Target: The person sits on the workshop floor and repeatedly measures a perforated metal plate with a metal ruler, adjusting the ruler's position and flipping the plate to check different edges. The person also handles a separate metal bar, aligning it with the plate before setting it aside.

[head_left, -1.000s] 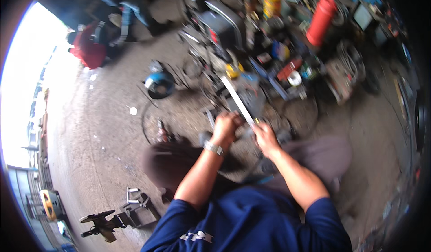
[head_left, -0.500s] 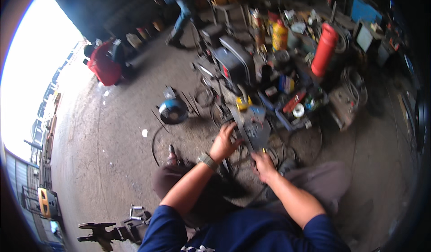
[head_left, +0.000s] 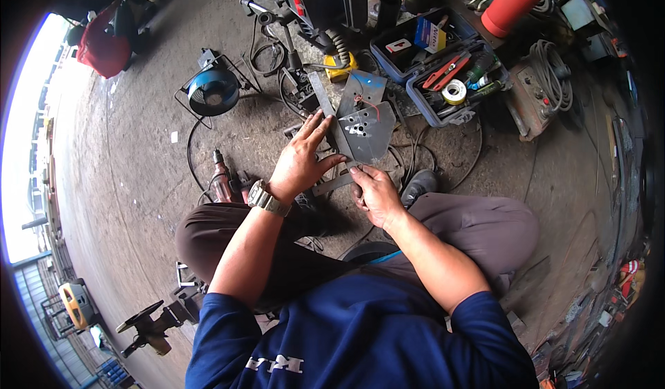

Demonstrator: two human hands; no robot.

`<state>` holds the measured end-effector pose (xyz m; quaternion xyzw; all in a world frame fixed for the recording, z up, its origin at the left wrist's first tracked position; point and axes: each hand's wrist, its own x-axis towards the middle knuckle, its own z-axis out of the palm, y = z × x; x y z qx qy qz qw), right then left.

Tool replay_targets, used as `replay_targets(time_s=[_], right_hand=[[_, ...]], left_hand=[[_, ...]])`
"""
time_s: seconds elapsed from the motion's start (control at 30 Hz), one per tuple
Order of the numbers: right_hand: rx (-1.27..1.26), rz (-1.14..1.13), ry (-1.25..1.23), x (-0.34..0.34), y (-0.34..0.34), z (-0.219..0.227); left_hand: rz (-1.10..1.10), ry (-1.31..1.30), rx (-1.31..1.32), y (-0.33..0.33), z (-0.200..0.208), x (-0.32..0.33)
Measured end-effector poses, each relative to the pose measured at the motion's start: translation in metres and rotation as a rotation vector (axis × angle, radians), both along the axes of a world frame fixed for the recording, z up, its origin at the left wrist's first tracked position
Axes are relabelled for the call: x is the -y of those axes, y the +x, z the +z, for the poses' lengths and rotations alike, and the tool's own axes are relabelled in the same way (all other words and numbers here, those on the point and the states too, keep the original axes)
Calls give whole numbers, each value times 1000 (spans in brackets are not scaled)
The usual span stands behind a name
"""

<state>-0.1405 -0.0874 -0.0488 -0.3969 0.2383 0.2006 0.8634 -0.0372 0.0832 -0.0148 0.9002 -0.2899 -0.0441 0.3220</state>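
Observation:
A grey metal plate with several small holes and white marks lies in front of me. Along its left edge runs the long blade of a flat steel square. My left hand, thumb and fingers spread, rests its fingertips on that blade. At the square's near corner my right hand is closed, thumb on top, and its curled fingers are partly hidden. Beyond the plate is another metal piece with blue on it and a thin red wire. A yellow object sits behind it.
A toolbox with pliers and tape stands beyond the plate to the right. A red cylinder and a coiled cable are farther right. Left are a blue round fan-like device, a red power tool and a crouching person.
The view has tilted downward, so the scene sits higher in the picture. The walking person at the top is out of view. Both hands remain at the square.

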Motion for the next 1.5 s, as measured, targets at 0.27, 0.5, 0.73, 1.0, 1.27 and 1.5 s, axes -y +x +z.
replay_targets(time_s=[0.27,0.5,0.73,1.0,1.27,1.5], right_hand=[[-45,-9,9,0,-1,2],[2,33,-64,-9,-5,-1],[-17,0,-17,-8,-5,2],[-19,-16,34,-9,-5,-2],[-14,-12,4,-8,-5,-4],[-11,-12,-3,-8,-5,-6]], left_hand=[[28,-15,-70,4,0,1],[54,-63,-137,2,3,-8],[35,-92,-176,9,0,-5],[69,-95,-251,13,4,-2],[53,-105,-244,14,-1,-3],[55,-93,-282,15,3,-2]])
